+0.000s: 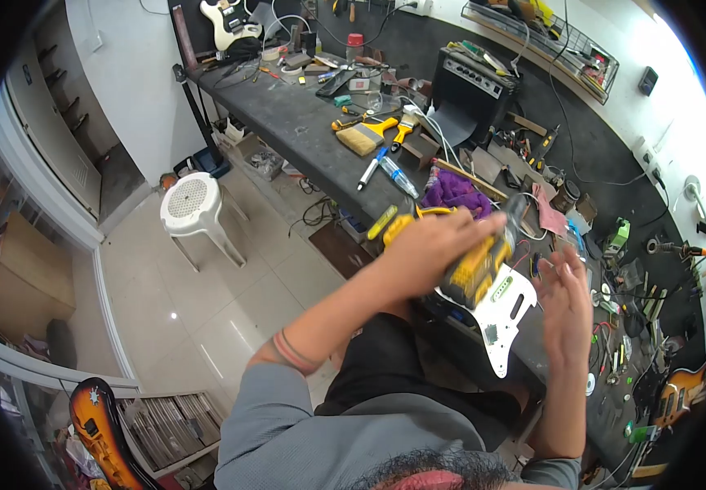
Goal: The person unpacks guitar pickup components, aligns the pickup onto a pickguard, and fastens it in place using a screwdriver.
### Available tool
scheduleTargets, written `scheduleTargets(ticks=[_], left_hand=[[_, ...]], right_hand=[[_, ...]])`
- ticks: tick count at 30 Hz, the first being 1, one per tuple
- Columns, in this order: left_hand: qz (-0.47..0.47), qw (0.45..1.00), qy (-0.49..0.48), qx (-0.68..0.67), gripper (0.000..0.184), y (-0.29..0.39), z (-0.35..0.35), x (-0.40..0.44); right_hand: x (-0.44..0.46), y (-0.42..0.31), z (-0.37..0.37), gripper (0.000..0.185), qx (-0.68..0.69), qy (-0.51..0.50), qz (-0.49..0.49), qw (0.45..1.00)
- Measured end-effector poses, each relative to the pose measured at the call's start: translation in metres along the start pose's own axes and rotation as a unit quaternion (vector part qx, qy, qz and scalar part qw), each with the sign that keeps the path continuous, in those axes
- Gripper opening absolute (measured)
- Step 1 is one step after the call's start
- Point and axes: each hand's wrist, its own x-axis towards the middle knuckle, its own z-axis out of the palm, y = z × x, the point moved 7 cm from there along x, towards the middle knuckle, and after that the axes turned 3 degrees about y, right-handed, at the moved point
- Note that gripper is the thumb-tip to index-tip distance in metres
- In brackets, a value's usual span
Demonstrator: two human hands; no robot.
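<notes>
My left hand is wrapped around a yellow-and-black cordless drill, which is blurred by motion. Its dark nose points toward the back of the bench. Just below the drill, a white guitar pickguard with slots and cutouts lies at the bench's front edge. My right hand is raised beside the pickguard's right edge, fingers apart and holding nothing; I cannot tell if it touches the pickguard. A bunched purple cloth lies behind the drill.
On the dark workbench lie a wide paintbrush, a smaller brush, a marker and many tools. A black amplifier stands at the back. A white stool is left on the floor; a sunburst guitar stands lower left.
</notes>
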Motion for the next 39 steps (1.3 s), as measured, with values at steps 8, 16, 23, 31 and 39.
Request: scheduleTargets(ticks=[8,16,23,31,39], left_hand=[[-0.022,0.989,-0.109,0.100,0.082,-0.135,0.081,0.060],[-0.068,0.979,-0.183,0.057,0.062,-0.207,0.134,0.085],[-0.113,0.982,-0.139,0.062,0.063,-0.210,0.118,0.079],[-0.131,0.970,-0.204,-0.003,0.064,-0.221,0.130,0.086],[-0.140,0.970,-0.196,-0.011,0.061,-0.222,0.140,0.086]], right_hand=[[0.129,-0.058,0.096,0.024,-0.339,-0.105,-0.119,0.927],[0.362,-0.069,0.279,0.021,-0.429,-0.158,-0.176,0.872],[0.576,-0.071,0.423,0.025,-0.523,-0.108,-0.327,0.780],[0.729,-0.072,0.539,0.045,-0.671,-0.009,-0.447,0.591],[0.773,-0.067,0.556,0.057,-0.669,-0.007,-0.440,0.599]])
